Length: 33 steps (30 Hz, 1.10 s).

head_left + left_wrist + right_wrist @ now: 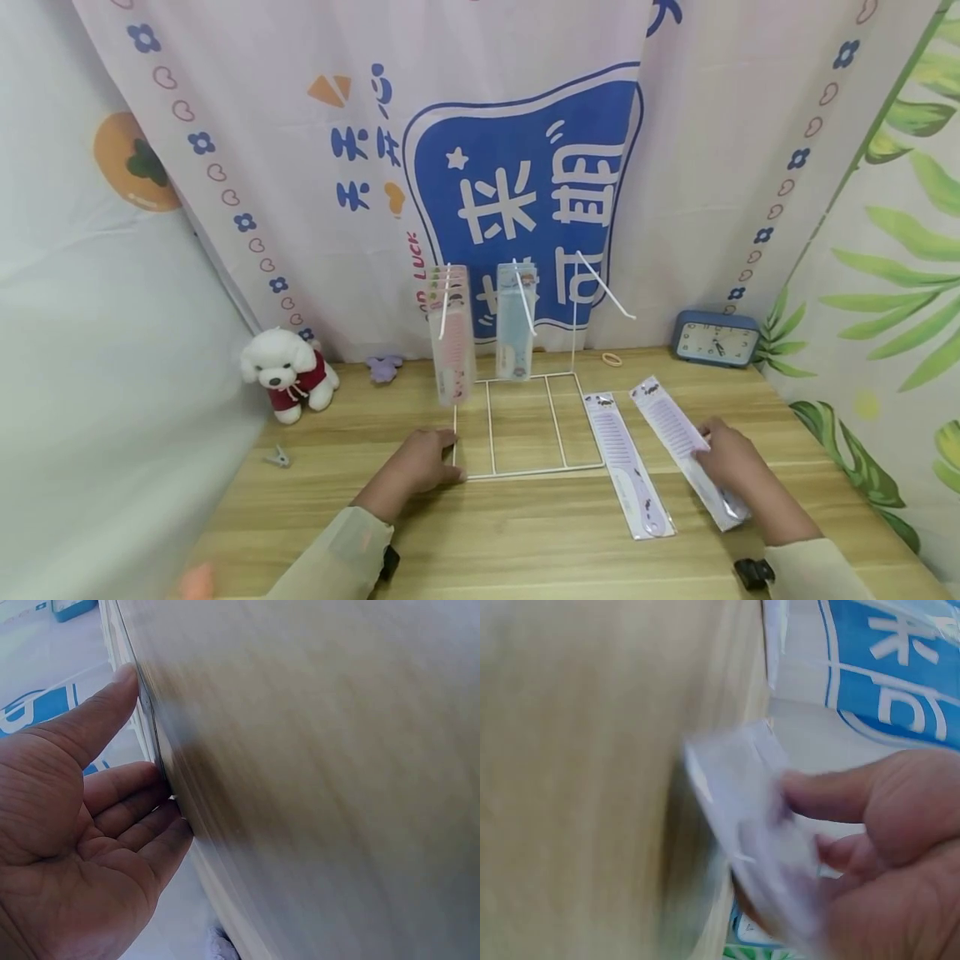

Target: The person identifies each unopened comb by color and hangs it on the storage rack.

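My right hand (727, 458) pinches a lilac comb in a clear packet (671, 429), thumb on one face in the right wrist view, where the packet (750, 825) is tilted and blurred. Left of it, another packaged lilac comb (628, 462) lies on the table beside the rack. My left hand (423, 462) rests at the front left corner of a white wire rack (525, 472), thumb and fingers spread. In the left wrist view the left hand (90, 825) has its fingertips at the tabletop. Packaged pink combs (452, 358) and blue combs (514, 333) hang from two rack hooks; the right hook (607, 285) is bare.
A white toy dog (288, 371) in red, a purple clip (384, 368) and a small grey clip (278, 457) are on the left. Toward the back right stand a blue clock (716, 338) and a small orange ring (612, 359). A printed curtain (510, 183) hangs behind.
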### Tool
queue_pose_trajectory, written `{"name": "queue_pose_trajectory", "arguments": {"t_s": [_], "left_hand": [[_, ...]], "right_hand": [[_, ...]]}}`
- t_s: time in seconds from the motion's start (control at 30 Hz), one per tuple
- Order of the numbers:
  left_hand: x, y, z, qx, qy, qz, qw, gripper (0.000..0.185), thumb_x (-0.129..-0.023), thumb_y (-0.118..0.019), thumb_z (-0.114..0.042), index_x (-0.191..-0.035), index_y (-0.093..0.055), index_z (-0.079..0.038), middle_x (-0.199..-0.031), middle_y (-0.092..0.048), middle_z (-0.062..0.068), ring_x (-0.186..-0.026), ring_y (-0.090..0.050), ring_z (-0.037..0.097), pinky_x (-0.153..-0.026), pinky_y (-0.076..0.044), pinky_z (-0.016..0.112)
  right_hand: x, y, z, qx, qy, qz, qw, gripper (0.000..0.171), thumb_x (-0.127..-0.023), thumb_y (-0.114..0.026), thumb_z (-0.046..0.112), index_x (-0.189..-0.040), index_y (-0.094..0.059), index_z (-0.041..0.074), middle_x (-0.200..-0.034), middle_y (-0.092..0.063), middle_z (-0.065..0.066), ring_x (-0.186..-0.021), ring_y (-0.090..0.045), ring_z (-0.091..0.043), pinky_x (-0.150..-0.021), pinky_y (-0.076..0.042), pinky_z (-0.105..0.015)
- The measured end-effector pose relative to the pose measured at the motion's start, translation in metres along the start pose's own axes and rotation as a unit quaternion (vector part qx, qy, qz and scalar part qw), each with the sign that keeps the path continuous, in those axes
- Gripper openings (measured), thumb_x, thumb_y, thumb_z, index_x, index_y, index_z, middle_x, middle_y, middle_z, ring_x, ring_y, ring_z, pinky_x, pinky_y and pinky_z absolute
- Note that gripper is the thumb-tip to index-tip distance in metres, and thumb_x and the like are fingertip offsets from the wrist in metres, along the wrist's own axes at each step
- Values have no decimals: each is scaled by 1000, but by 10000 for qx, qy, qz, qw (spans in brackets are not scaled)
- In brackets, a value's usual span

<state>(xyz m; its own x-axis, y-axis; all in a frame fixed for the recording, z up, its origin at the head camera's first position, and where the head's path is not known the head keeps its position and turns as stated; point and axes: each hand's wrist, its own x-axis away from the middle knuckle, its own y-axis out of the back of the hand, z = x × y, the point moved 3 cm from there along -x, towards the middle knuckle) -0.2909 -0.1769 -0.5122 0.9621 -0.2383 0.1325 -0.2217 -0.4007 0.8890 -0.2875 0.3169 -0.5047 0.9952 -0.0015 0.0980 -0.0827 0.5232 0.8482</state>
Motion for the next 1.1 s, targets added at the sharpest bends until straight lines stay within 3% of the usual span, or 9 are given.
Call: {"name": "queue_pose_trajectory", "arguments": {"t_s": [0.13,0.23,0.3,0.47,0.57,0.67,0.77,0.9,1.1], "left_hand": [[-1,-2,0,10,9,15,10000,72,-91,-91,-31,-150,-64,-2,-161,-59,17,-150,-54,43,-127,-44,57],[-2,-2,0,-12,8,23,10000,71,-91,-91,-32,-150,-64,-2,-161,-59,16,-150,-54,43,-127,-44,56],[-2,-2,1,-16,6,24,10000,71,-91,-91,-32,-150,-64,-2,-161,-59,16,-150,-54,43,-127,-44,56],[-2,-3,1,-20,3,43,10000,71,-91,-91,-31,-150,-64,-2,-161,-59,15,-150,-54,42,-127,-44,56],[-2,-2,0,-21,0,45,10000,71,-91,-91,-31,-150,-64,-2,-162,-58,15,-150,-54,42,-126,-44,56],[-2,-1,-1,-23,4,37,10000,70,-92,-91,-31,-150,-64,-2,-162,-58,15,-150,-54,42,-127,-44,55],[-2,0,-1,-57,-27,13,10000,70,-91,-91,-30,-149,-65,-1,-161,-59,15,-149,-55,43,-126,-44,56],[-1,1,-2,-75,-33,1,10000,70,-91,-92,-30,-148,-65,-1,-161,-59,16,-149,-55,43,-126,-45,56],[0,1,-3,10,-24,7,10000,70,-91,-91,-29,-149,-65,0,-161,-58,17,-150,-53,44,-127,-43,57]], "right_hand": [[-1,15,-1,-856,390,-480,9944,35,-111,-53,9,-139,-50,-11,-122,-64,-30,-101,-66,-32,-77,-56,-35],[2,25,1,-2029,723,-506,9752,31,-115,-52,13,-139,-47,-7,-124,-58,-21,-107,-66,-17,-80,-59,-25],[3,31,5,-2997,1056,-360,9475,25,-115,-54,9,-134,-46,-4,-121,-57,-11,-107,-66,-8,-82,-63,-23],[10,39,23,-4788,2176,196,8503,21,-110,-54,-9,-125,-54,5,-115,-61,2,-110,-72,-6,-88,-68,-28],[15,39,39,-4958,2773,496,8215,29,-108,-51,-15,-124,-57,9,-118,-64,1,-112,-72,-9,-90,-68,-30],[21,37,54,-4748,3082,684,8215,28,-107,-51,-16,-124,-57,6,-119,-65,0,-112,-73,-11,-91,-68,-32],[24,33,65,-4440,3185,767,8340,24,-107,-53,-13,-125,-56,4,-119,-65,-1,-112,-74,-12,-92,-68,-33],[26,29,75,-4203,3145,788,8475,20,-108,-55,-10,-124,-55,1,-118,-66,0,-110,-74,-13,-91,-68,-33],[25,26,79,-4141,2952,840,8569,17,-108,-57,-7,-123,-53,-3,-118,-66,-1,-109,-74,-14,-90,-68,-35]]}}
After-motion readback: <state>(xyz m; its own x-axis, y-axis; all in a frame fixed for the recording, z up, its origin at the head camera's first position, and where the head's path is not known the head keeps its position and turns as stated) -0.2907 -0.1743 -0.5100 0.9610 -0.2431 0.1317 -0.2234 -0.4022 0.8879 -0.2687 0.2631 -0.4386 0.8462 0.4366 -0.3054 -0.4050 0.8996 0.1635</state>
